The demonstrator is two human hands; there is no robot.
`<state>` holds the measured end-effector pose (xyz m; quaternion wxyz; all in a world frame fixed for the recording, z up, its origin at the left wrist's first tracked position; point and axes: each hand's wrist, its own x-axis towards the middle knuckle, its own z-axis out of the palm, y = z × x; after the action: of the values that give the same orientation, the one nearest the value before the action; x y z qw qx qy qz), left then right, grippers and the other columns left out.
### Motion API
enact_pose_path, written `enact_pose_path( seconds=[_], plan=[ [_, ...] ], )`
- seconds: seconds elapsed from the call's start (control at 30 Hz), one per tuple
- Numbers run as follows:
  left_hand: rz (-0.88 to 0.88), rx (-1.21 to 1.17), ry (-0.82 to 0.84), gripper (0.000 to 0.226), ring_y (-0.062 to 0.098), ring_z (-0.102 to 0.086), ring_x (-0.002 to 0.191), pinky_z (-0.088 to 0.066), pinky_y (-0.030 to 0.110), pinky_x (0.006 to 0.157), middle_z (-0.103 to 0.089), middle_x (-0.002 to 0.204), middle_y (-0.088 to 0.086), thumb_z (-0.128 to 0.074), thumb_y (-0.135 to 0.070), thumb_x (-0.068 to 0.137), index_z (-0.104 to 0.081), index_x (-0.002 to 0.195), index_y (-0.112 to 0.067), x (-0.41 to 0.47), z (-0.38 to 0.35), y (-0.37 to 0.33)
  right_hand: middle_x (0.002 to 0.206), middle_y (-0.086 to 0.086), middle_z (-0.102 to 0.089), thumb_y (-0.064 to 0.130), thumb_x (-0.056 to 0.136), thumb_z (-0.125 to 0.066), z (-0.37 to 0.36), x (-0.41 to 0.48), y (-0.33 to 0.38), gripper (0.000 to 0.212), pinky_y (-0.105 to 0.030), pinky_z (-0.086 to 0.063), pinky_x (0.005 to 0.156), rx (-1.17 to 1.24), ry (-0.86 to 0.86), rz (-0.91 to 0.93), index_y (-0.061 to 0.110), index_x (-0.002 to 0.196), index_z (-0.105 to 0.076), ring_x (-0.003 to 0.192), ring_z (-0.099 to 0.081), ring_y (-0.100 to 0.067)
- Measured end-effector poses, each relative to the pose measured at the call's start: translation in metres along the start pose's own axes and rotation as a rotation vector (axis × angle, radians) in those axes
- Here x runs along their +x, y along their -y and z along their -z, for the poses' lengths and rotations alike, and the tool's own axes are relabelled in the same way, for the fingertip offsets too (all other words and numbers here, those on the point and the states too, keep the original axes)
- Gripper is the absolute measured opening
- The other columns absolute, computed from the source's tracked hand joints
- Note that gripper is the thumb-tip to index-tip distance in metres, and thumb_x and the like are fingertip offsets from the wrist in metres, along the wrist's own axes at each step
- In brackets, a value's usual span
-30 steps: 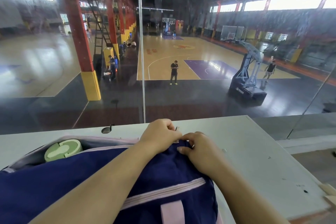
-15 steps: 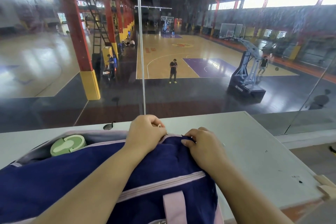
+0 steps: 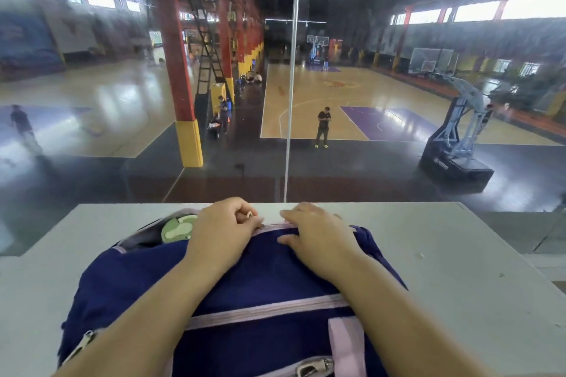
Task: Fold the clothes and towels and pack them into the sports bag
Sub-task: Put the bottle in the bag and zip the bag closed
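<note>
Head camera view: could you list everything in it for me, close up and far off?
sports bag: one, navy with pink trim, on the table, left end open
container: one, pale green lid, inside the bag's open end
zip pull: one, pale, bag's top edge
table: one, light grey, under the bag
glass pane: clear, beyond the table
pillar: nearest one, red with yellow base, left of the court
hoop stand: one, grey-blue, court's right side
standing person: one, in black, court's near edge
left hand: fingers pinch the zip pull
right hand: rests on the bag's top
</note>
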<state>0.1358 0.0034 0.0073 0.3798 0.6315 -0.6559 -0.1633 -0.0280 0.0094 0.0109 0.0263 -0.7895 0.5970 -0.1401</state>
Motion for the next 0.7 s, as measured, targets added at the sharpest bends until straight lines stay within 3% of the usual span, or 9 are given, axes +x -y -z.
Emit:
enact_pose_path(
  seconds=[0.1, 0.2, 0.43, 0.7],
  plan=[
    [-0.007, 0.072, -0.049, 0.004, 0.006, -0.056, 0.070, -0.036, 0.018, 0.057, -0.060, 0.070, -0.014, -0.066, -0.029, 0.083, -0.066, 0.080, -0.025, -0.005, 0.011, 0.008, 0.115, 0.003, -0.061, 0.035, 0.094, -0.049, -0.009, 0.003, 0.006, 0.023, -0.035, -0.039, 0.085, 0.021, -0.025, -0.046, 0.028, 0.111, -0.064, 0.108, -0.054, -0.024],
    [-0.026, 0.133, -0.144, 0.005, 0.009, -0.056, 0.076, -0.039, 0.025, 0.066, -0.062, 0.076, -0.012, -0.064, -0.028, 0.085, -0.068, 0.086, -0.024, -0.015, 0.026, 0.023, 0.112, 0.003, -0.062, 0.034, 0.096, -0.047, -0.016, -0.002, 0.004, 0.021, -0.033, -0.038, 0.080, 0.014, -0.079, -0.097, 0.027, 0.108, -0.063, 0.103, -0.056, -0.024],
    [0.027, 0.110, -0.295, 0.007, 0.009, -0.056, 0.075, -0.042, 0.026, 0.074, -0.071, 0.083, -0.005, -0.065, -0.024, 0.086, -0.071, 0.085, -0.020, -0.024, 0.056, 0.053, 0.106, 0.001, -0.063, 0.031, 0.095, -0.049, -0.020, -0.006, 0.002, 0.017, -0.035, -0.044, 0.079, 0.079, -0.131, -0.191, 0.024, 0.101, -0.063, 0.097, -0.057, -0.025],
    [0.076, 0.119, -0.314, 0.012, 0.010, -0.055, 0.075, -0.035, 0.022, 0.071, -0.072, 0.085, 0.000, -0.064, -0.024, 0.087, -0.073, 0.086, -0.016, -0.025, 0.069, 0.064, 0.102, 0.001, -0.063, 0.030, 0.095, -0.049, -0.021, -0.010, 0.007, 0.016, -0.036, -0.046, 0.075, 0.076, -0.196, -0.228, 0.022, 0.099, -0.063, 0.094, -0.057, -0.025]
  ],
)
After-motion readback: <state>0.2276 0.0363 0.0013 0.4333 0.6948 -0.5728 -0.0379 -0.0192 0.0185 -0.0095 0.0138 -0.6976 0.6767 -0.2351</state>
